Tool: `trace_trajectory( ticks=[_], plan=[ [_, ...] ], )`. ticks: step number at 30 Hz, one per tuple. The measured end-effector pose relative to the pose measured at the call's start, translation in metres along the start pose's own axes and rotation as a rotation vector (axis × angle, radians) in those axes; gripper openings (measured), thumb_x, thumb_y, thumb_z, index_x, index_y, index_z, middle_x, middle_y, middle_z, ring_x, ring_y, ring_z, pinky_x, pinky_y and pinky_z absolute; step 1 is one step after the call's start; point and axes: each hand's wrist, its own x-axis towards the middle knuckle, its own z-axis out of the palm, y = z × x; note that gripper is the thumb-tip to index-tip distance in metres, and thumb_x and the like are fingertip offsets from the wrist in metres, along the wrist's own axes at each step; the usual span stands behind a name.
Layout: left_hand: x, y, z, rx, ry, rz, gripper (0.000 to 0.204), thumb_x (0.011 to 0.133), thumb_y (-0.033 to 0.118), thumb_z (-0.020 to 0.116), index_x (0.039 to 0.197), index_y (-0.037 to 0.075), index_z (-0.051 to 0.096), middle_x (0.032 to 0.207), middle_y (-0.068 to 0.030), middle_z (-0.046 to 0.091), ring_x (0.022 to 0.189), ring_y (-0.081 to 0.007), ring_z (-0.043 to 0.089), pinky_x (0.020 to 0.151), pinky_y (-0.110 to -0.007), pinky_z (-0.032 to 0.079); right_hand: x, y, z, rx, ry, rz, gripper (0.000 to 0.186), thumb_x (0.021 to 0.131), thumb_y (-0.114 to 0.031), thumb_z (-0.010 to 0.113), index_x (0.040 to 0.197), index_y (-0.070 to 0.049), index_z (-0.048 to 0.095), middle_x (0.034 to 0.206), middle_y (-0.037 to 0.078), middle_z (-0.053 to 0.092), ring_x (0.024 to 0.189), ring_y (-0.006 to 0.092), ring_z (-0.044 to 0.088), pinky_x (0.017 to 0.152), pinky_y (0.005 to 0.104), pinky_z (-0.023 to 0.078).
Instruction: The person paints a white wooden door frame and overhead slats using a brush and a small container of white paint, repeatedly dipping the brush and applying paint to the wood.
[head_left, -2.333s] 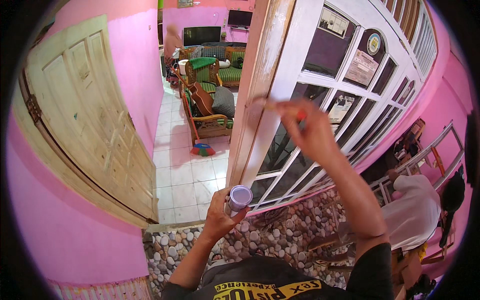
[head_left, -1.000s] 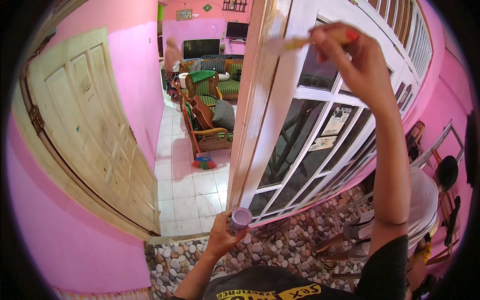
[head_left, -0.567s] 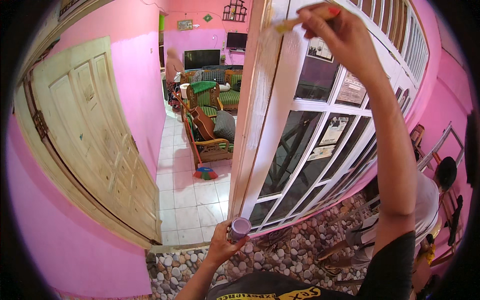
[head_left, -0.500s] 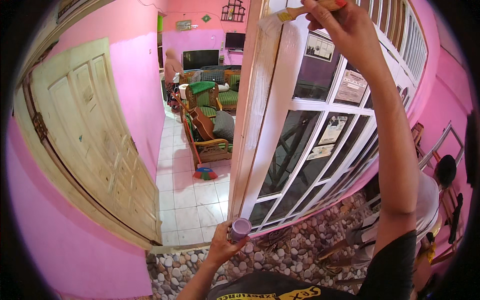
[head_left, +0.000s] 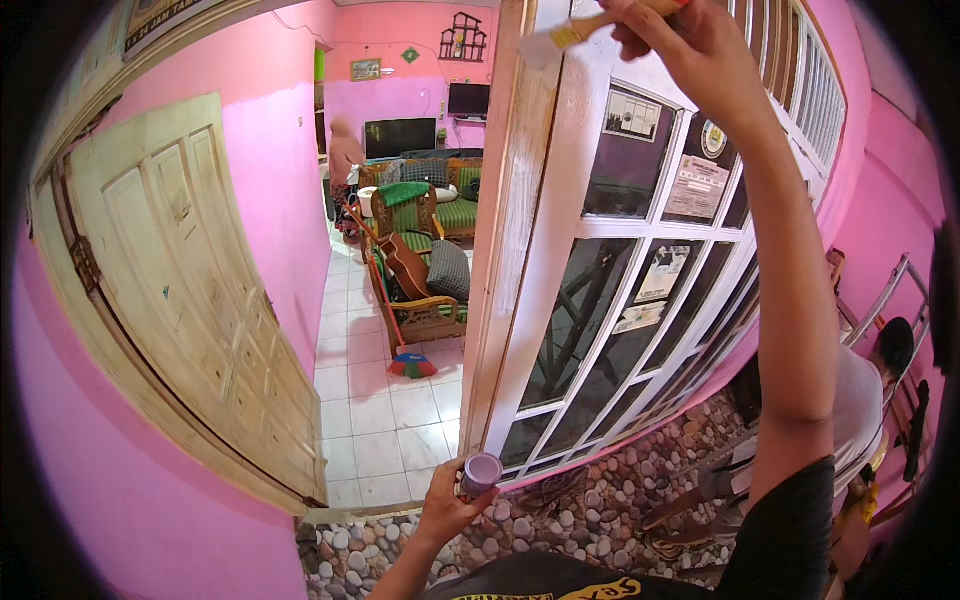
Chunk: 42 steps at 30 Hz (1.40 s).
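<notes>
At the top of the view my right hand (head_left: 690,50) grips the wooden handle of a flat paintbrush (head_left: 566,36). Its pale bristles touch the upper part of the door frame post (head_left: 520,190), which carries streaks of white paint over bare wood and older paint. Low in the middle, my left hand (head_left: 448,508) is wrapped round a small cup of pale paint (head_left: 483,470), close to the foot of the post. The cup's open top faces up.
A worn cream door (head_left: 180,290) stands open at left. White-framed windows (head_left: 640,300) adjoin the post at right. A person (head_left: 845,395) in a light shirt is at lower right; another person (head_left: 345,165) stands indoors. A guitar (head_left: 405,265) and broom (head_left: 412,365) lean by a chair.
The view has tilted a little upward, so the room and windows sit lower. The brush stays against the upper post, and the cup remains in my left hand.
</notes>
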Motion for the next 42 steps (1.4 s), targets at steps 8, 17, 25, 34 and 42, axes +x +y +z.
trace_trajectory(
  ticks=[8, 17, 25, 34, 42],
  plan=[
    [-0.005, -0.001, -0.005, 0.021, -0.018, -0.042, 0.068, 0.074, 0.031, 0.09, 0.125, 0.001, 0.057, 0.118, -0.0148, 0.062, 0.112, -0.0278, 0.061, 0.097, -0.038, 0.048, -0.019, 0.054, 0.017, 0.126, -0.205, -0.182, 0.03, 0.101, -0.029, 0.064, 0.106, 0.0, 0.068, 0.085, 0.006, 0.07, 0.075, 0.0119, 0.067, 0.07, 0.0264, 0.053],
    [-0.008, -0.012, -0.001, 0.001, 0.032, -0.021, 0.069, 0.073, 0.031, 0.091, 0.126, 0.002, 0.058, 0.116, -0.0133, 0.063, 0.107, -0.0267, 0.063, 0.093, -0.037, 0.049, -0.037, 0.04, 0.005, 0.227, -0.279, -0.088, 0.023, 0.099, -0.021, 0.062, 0.099, 0.001, 0.069, 0.074, 0.005, 0.066, 0.066, 0.0086, 0.061, 0.063, 0.0271, 0.051],
    [-0.001, 0.002, 0.001, -0.011, -0.004, -0.024, 0.072, 0.072, 0.032, 0.092, 0.127, 0.003, 0.057, 0.116, -0.012, 0.063, 0.104, -0.0253, 0.062, 0.088, -0.035, 0.049, -0.015, 0.051, 0.018, -0.009, 0.027, -0.116, 0.03, 0.101, -0.027, 0.062, 0.112, 0.0, 0.071, 0.082, 0.007, 0.07, 0.071, 0.0108, 0.066, 0.064, 0.0254, 0.053],
    [0.009, -0.001, 0.002, 0.01, 0.034, 0.049, 0.064, 0.075, 0.026, 0.089, 0.125, 0.003, 0.057, 0.117, -0.0167, 0.061, 0.11, -0.0331, 0.061, 0.094, -0.041, 0.051, -0.077, 0.042, 0.046, -0.236, 0.29, -0.505, 0.017, 0.091, -0.008, 0.068, 0.107, -0.003, 0.065, 0.089, 0.016, 0.066, 0.073, 0.0332, 0.065, 0.066, 0.0407, 0.052],
    [0.037, 0.019, -0.008, 0.05, 0.073, 0.103, 0.061, 0.076, 0.022, 0.088, 0.125, 0.004, 0.057, 0.117, -0.0169, 0.061, 0.109, -0.0333, 0.06, 0.095, -0.04, 0.049, -0.242, 0.044, 0.114, -0.132, -0.154, -0.356, 0.029, 0.081, 0.0, 0.074, 0.107, -0.001, 0.064, 0.089, 0.013, 0.064, 0.08, 0.033, 0.064, 0.071, 0.042, 0.052]
  ],
)
